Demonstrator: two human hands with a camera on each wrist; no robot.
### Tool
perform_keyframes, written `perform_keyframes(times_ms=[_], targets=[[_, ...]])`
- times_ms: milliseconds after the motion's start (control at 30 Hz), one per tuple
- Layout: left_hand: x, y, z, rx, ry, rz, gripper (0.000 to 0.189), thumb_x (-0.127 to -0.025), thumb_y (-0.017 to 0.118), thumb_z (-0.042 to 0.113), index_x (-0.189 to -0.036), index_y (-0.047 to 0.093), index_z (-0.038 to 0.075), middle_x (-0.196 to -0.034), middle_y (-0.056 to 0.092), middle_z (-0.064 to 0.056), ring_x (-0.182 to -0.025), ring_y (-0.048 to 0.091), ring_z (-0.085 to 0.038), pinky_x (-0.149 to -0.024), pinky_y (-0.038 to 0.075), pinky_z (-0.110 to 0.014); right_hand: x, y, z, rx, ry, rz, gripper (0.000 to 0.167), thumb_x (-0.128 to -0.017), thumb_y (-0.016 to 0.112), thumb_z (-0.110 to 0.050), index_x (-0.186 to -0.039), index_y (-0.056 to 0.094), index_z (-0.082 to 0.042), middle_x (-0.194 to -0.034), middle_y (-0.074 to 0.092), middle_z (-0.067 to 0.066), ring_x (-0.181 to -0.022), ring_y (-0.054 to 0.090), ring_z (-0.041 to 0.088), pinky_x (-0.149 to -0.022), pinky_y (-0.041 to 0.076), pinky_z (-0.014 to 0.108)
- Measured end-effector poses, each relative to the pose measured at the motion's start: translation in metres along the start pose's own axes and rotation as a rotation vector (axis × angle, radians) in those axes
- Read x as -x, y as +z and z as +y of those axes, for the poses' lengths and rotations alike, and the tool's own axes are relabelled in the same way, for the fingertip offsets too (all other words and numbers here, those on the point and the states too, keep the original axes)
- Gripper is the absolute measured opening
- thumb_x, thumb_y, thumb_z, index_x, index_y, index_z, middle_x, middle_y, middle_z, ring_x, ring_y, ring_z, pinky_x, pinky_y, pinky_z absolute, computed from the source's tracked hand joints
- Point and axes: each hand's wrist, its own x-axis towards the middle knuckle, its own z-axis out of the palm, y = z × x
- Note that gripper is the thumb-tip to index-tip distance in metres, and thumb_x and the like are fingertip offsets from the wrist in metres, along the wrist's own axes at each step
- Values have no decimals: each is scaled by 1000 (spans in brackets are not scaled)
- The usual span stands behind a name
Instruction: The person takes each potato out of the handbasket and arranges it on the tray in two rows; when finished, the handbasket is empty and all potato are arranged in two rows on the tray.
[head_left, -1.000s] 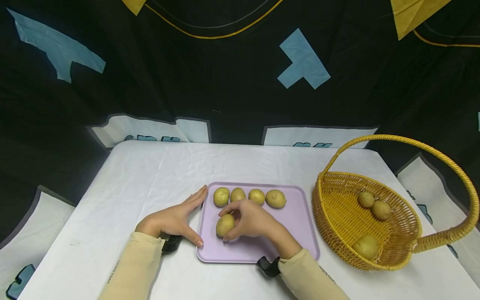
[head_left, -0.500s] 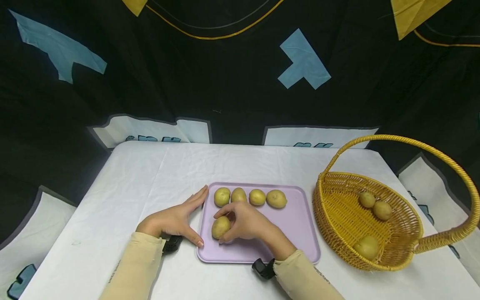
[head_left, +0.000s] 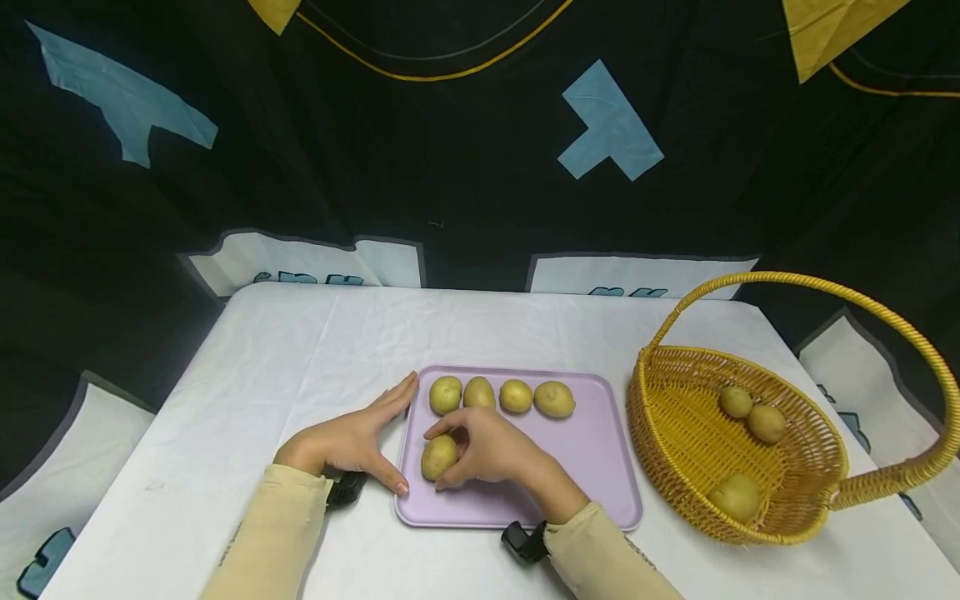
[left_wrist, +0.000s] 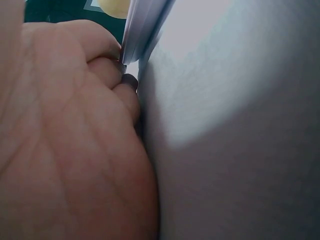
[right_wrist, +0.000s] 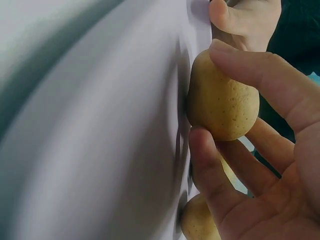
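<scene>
My right hand (head_left: 491, 446) grips a yellow potato (head_left: 438, 457) between thumb and fingers, at the left part of the lilac tray (head_left: 577, 467). In the right wrist view this potato (right_wrist: 225, 100) sits right at the tray surface, with the thumb on one side and a fingertip low on the other. My left hand (head_left: 348, 437) is spread along the tray's left edge, its thumb on the rim near the front corner. Its fingers reach the tray rim (left_wrist: 137, 35) in the left wrist view. Several potatoes form a row along the tray's back, one of them a large potato (head_left: 554, 400).
To the right of the tray stands a yellow wicker basket (head_left: 645, 408) with a tall arched handle (head_left: 817, 283). Inside lie two small potatoes near its back and a bigger potato (head_left: 737, 497) at the front. White cloth (head_left: 360, 325) covers the table; a dark printed curtain hangs behind.
My right hand has moved the potato a short way left across the tray, closer to the left hand. The left hand stays at the tray's edge.
</scene>
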Motion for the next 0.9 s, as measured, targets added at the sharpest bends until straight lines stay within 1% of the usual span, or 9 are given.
perform_keyframes(times_ms=[100,233,333,467,567,633,700,800,900], targets=[[0,0,0,-1,2,0,145,-59,98,39,-162,0,9,-168,-8,-8,-152,-6,-33,-118,6,-60,-1,1,1,-12,-1,-4,54,-66,95,-8,-115,75,-8,-102,67,-9,-68,59,6,-67,53,21],[1,0,0,-5,6,2,145,-59,98,39,-162,0,9,-168,-8,-8,-152,-6,-33,-118,6,-60,-1,1,1,3,-12,-9,57,-66,95,-9,-119,74,-10,-93,66,-8,-68,57,7,-66,51,21],[1,0,-1,-7,6,2,145,-59,97,40,-162,0,9,-168,-8,-8,-152,-6,-34,-118,6,-60,-2,1,2,14,-21,-12,59,-65,96,-10,-120,74,-10,-92,65,-9,-73,57,8,-68,50,21],[1,-1,0,-6,0,-2,144,-60,97,40,-162,0,9,-168,-8,-8,-152,-6,-34,-118,6,-61,-1,1,2,3,-26,-15,62,-65,96,-9,-122,72,-11,-105,68,-7,-83,58,8,-73,52,22],[0,-1,0,-4,-3,-4,144,-60,97,40,-162,0,10,-168,-8,-7,-152,-6,-34,-118,6,-61,-1,0,2,6,-23,-20,63,-65,96,-10,-123,71,-12,-113,69,-4,-90,59,7,-81,52,23],[0,-1,0,-2,-3,-4,144,-60,97,40,-162,0,10,-168,-9,-7,-152,-6,-34,-118,6,-61,0,-1,2,13,-24,-22,63,-65,96,-10,-124,71,-12,-114,69,-4,-94,58,6,-87,50,24],[0,-1,-1,-2,-1,-5,144,-60,97,40,-162,0,10,-168,-9,-7,-152,-6,-33,-118,6,-61,1,-1,2,16,-26,-26,64,-65,96,-11,-124,71,-12,-114,69,-5,-93,59,7,-87,50,24],[0,-1,-1,1,3,-8,144,-60,97,40,-162,0,9,-168,-9,-8,-152,-7,-33,-118,6,-61,4,-3,3,16,-30,-31,65,-65,96,-12,-124,71,-12,-113,68,-6,-91,60,12,-81,51,24],[0,-1,-2,1,5,-12,144,-60,97,40,-162,0,9,-168,-9,-8,-152,-7,-32,-118,6,-60,8,-7,4,11,-36,-32,66,-65,96,-13,-125,71,-12,-116,67,-5,-97,62,15,-84,52,27]])
